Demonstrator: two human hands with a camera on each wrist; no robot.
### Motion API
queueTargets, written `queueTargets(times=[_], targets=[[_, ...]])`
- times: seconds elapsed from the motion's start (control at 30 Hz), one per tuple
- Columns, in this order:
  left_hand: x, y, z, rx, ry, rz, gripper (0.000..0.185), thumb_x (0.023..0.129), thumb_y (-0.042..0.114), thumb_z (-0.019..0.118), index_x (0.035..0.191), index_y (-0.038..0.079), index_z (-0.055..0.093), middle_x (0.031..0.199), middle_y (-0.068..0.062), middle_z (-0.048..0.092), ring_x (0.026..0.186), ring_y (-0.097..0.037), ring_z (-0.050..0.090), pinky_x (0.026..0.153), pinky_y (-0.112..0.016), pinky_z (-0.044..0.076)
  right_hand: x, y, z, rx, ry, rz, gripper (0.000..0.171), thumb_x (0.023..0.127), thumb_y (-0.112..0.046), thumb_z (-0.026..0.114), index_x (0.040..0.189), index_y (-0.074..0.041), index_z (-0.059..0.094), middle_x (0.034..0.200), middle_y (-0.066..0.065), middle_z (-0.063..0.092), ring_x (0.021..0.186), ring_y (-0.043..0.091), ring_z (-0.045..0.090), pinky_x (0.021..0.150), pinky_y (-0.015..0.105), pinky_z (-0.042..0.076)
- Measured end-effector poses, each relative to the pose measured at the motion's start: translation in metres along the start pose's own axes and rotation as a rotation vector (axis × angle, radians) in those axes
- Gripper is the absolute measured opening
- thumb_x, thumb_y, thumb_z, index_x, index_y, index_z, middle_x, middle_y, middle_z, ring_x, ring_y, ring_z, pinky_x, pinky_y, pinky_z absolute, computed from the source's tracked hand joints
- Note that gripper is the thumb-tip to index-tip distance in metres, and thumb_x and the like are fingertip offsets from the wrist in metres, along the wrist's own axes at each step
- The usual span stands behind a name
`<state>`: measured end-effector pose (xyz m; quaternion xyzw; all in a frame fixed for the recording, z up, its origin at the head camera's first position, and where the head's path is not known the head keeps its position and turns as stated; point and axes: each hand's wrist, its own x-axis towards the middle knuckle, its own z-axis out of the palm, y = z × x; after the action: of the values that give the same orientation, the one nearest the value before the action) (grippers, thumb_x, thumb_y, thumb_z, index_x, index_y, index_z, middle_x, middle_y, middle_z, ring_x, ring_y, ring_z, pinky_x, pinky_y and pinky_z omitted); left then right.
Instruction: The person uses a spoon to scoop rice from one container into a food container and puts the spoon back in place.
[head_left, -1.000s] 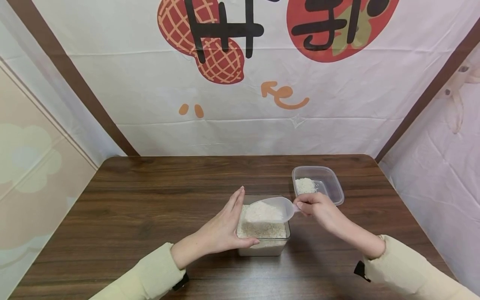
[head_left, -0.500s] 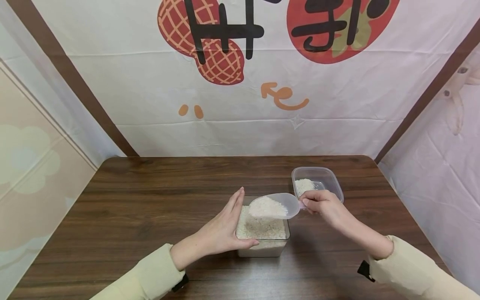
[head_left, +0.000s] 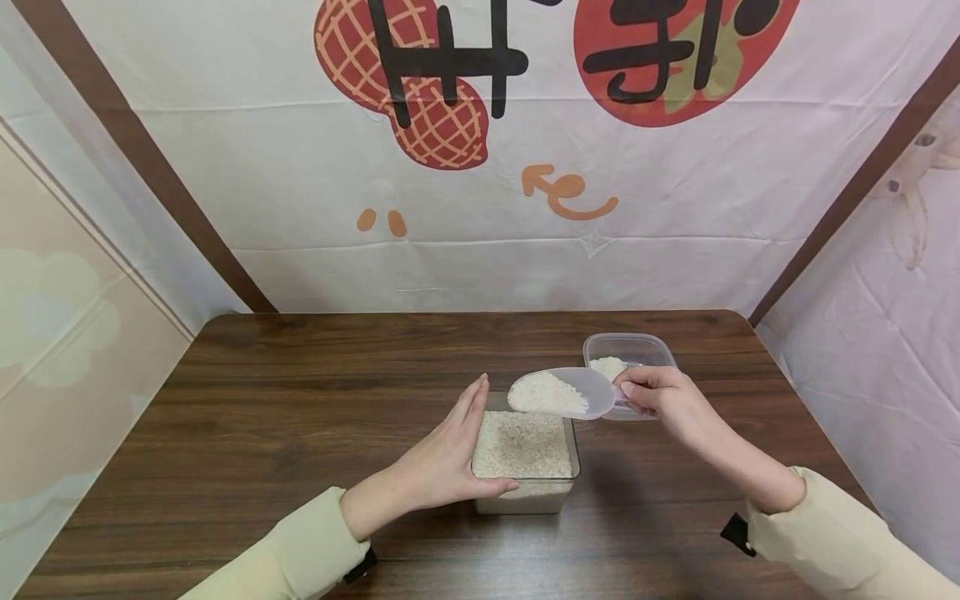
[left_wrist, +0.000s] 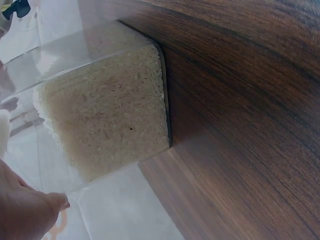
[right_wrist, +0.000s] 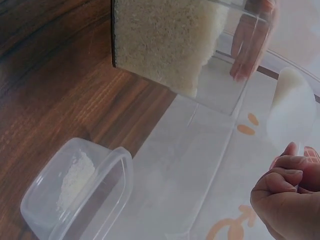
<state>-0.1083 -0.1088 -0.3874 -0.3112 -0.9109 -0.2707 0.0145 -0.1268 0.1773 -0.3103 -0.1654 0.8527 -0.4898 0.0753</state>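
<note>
A clear rectangular container (head_left: pixel 528 499) stands on the table in front of me, filled with rice (head_left: pixel 521 446) to a little below its rim. My left hand (head_left: pixel 446 458) rests against its left side, fingers straight along the wall and thumb at the near rim. With my right hand (head_left: pixel 670 406) I pinch the handle of a translucent scoop (head_left: pixel 599 392). The scoop carries a heap of rice (head_left: pixel 543 394) and hangs above the container's far right corner. Through the container wall in the right wrist view, my left fingers (right_wrist: pixel 243 52) show.
Behind my right hand sits a small clear plastic tub (head_left: pixel 651 343), with a little rice (right_wrist: pixel 76 181) at one side. Both stand on a dark wooden table (head_left: pixel 337 375). A printed white cloth (head_left: pixel 465 275) hangs at the table's far edge.
My right hand has lifted the loaded scoop and drawn it right and away from me, from over the container's middle toward the small tub. My left hand has stayed in place.
</note>
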Motion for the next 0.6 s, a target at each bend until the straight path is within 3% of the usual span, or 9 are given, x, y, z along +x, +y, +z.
queueTargets(times=[0.37,0.6], targets=[[0.001,0.0,0.0,0.001,0.004,0.013,0.115,0.071,0.056,0.068,0.144,-0.005,0.002,0.15,-0.017,0.006,0.131,-0.03,0.029,0.102,-0.04,0.033,-0.003,0.002,-0.014,0.003,0.041,0.006,0.015,0.088,0.002,0.044,0.081,0.008,0.056,0.058,-0.002,0.036,0.051,0.013,0.031,0.047,0.025,0.026],[0.001,0.0,0.0,0.007,0.004,0.005,0.115,0.07,0.055,0.068,0.143,-0.006,0.004,0.15,-0.017,0.006,0.131,-0.03,0.029,0.102,-0.04,0.033,-0.004,0.004,-0.023,0.024,0.063,0.014,0.017,0.089,0.002,0.042,0.085,0.012,0.055,0.058,-0.002,0.038,0.051,0.009,0.033,0.045,0.025,0.027]])
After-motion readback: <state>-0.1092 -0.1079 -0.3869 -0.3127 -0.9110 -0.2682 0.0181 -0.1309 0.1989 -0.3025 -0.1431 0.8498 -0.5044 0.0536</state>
